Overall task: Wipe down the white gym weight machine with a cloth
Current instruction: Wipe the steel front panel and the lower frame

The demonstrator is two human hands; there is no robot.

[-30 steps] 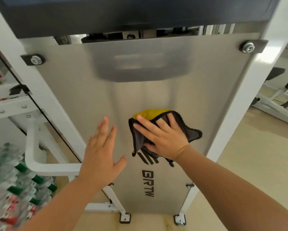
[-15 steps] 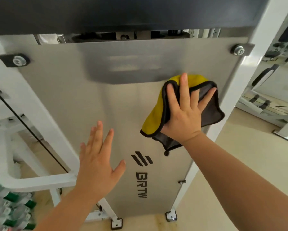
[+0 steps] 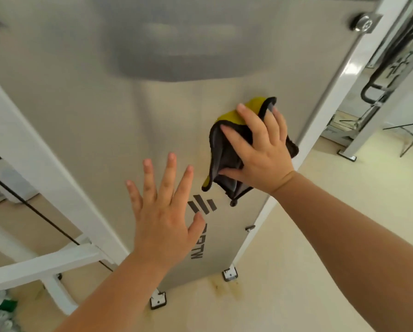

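Your right grip (image 3: pixel 260 149) lies spread and flat on the yellow-and-grey cloth (image 3: pixel 218 152), pressing it against the machine's steel panel (image 3: pixel 105 104) near the panel's right edge, just beside the white frame post (image 3: pixel 344 68). Your left grip (image 3: pixel 164 212) is spread wide and holds nothing. It sits lower left of the cloth, partly over the black logo (image 3: pixel 201 207) — whether it touches the panel is unclear.

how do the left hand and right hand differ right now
The right hand presses a yellow and grey cloth against the metal panel; the left hand holds nothing. The right hand sits higher, near the panel's right edge; the left hand is lower, beside the black logo. Both have fingers spread and fairly straight, backs toward the camera.
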